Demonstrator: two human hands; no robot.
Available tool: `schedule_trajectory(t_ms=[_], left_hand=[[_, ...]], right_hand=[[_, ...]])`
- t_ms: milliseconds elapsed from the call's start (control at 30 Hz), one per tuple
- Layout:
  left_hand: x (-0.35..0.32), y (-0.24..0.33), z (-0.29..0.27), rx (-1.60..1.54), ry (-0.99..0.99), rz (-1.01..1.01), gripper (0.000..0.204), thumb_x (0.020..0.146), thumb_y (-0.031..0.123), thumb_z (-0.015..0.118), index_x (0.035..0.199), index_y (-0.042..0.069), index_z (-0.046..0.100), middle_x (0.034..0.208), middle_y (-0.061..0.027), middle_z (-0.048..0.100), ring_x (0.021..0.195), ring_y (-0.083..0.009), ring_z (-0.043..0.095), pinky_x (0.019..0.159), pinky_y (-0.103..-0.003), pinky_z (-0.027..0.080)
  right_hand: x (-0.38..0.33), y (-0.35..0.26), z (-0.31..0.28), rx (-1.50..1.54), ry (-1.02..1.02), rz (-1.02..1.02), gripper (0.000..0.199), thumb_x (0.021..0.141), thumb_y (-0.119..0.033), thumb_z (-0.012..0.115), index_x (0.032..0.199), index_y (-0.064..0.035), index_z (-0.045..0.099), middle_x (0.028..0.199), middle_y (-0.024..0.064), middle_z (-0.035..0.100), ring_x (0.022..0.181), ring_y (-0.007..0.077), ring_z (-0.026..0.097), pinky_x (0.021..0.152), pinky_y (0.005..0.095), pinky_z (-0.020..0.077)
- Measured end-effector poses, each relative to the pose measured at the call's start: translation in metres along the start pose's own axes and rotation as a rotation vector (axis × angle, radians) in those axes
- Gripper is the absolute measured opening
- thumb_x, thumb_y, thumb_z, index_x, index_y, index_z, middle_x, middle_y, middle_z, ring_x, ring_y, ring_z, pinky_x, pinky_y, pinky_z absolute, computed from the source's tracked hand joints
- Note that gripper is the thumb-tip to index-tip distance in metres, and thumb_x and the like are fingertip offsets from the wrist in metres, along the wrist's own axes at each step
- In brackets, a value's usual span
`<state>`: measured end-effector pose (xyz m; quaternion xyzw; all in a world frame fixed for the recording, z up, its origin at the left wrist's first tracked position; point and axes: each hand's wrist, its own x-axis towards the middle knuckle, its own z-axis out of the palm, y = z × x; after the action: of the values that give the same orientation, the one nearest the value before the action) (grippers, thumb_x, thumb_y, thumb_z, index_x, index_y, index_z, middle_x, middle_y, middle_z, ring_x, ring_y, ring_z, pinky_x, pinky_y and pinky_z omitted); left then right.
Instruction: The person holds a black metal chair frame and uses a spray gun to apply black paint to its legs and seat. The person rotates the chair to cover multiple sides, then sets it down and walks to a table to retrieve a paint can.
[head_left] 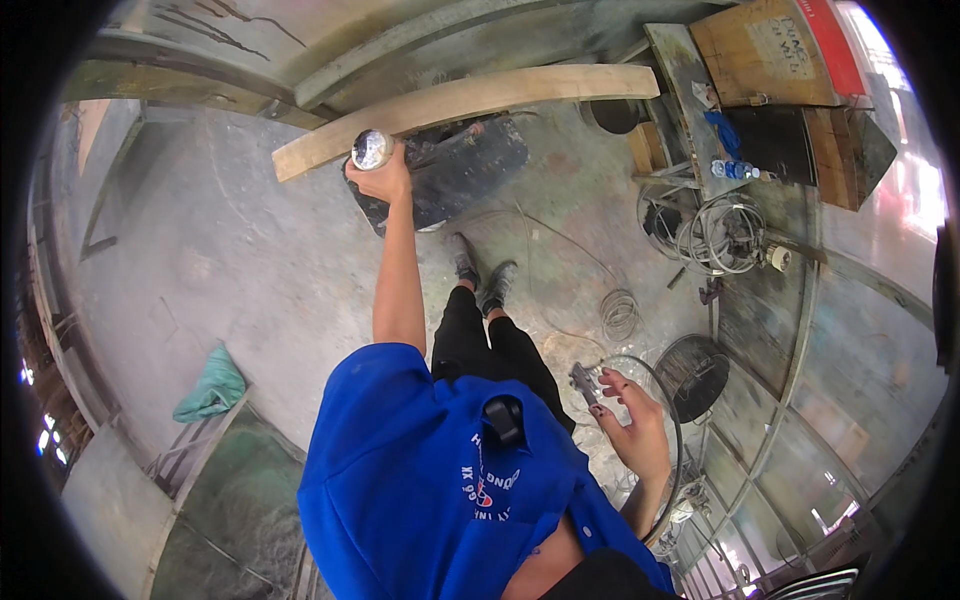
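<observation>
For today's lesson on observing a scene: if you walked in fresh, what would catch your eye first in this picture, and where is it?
First, the left hand, stretched far forward and gripping a shiny metal can against a long wooden plank lying across the top. Next, the bright blue shirt filling the bottom centre. Lower right, the right hand holds a small grey tool beside a wire ring.

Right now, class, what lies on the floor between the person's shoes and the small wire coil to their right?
In the head view, only bare dusty concrete and a thin trailing wire lie between the shoes and the wire coil.
</observation>
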<state>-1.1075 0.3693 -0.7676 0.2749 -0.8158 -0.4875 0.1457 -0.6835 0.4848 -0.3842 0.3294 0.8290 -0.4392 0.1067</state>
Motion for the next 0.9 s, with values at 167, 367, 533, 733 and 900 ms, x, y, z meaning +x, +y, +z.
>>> schedule_trajectory(t_ms=[167,367,533,733,900], left_hand=[[0.008,-0.033,0.016,0.056,-0.022,-0.092,0.096,0.054,0.031,0.1,0.129,-0.004,0.052,0.122,-0.0246,0.065,0.114,-0.0408,0.064,0.101,-0.048,0.05],[0.015,-0.045,0.038,-0.063,-0.057,-0.244,0.102,0.049,0.035,0.103,0.13,-0.003,0.052,0.126,-0.0223,0.064,0.12,-0.0387,0.06,0.105,-0.047,0.047],[0.018,-0.055,0.029,-0.036,-0.137,-0.175,0.115,0.05,0.035,0.102,0.14,-0.007,0.045,0.134,-0.0251,0.061,0.128,-0.0405,0.057,0.108,-0.047,0.045],[-0.014,-0.065,0.007,0.053,-0.014,0.015,0.116,0.063,0.032,0.097,0.148,-0.015,0.033,0.142,-0.0288,0.057,0.134,-0.0411,0.054,0.112,-0.045,0.043],[-0.192,-0.106,-0.1,0.135,-0.85,-0.195,0.067,0.085,0.046,0.076,0.133,0.0,0.063,0.121,-0.0234,0.071,0.115,-0.0324,0.069,0.099,-0.044,0.051]], right_hand=[[0.011,-0.003,0.003,-0.08,-0.012,-0.012,0.05,0.085,-0.011,0.082,0.13,0.0016,0.064,0.123,0.0204,0.07,0.105,0.0337,0.071,0.091,0.0393,0.0558],[0.035,-0.02,0.014,-0.187,-0.063,-0.139,0.052,0.085,-0.015,0.082,0.131,0.0009,0.063,0.124,0.0218,0.069,0.109,0.0407,0.068,0.094,0.0429,0.054],[0.062,-0.046,0.029,-0.318,-0.107,-0.269,0.049,0.085,-0.016,0.081,0.129,-0.001,0.064,0.127,0.0181,0.069,0.111,0.0386,0.068,0.094,0.0425,0.0545],[0.093,-0.084,0.066,-0.515,-0.212,-0.43,0.053,0.09,-0.03,0.076,0.134,-0.0052,0.061,0.124,0.0155,0.066,0.11,0.0366,0.065,0.094,0.0445,0.0518],[0.064,-0.103,0.1,-0.445,-0.31,-0.754,0.049,0.089,-0.025,0.071,0.132,-0.0041,0.06,0.11,0.0111,0.061,0.1,0.0289,0.064,0.087,0.0396,0.0502]])
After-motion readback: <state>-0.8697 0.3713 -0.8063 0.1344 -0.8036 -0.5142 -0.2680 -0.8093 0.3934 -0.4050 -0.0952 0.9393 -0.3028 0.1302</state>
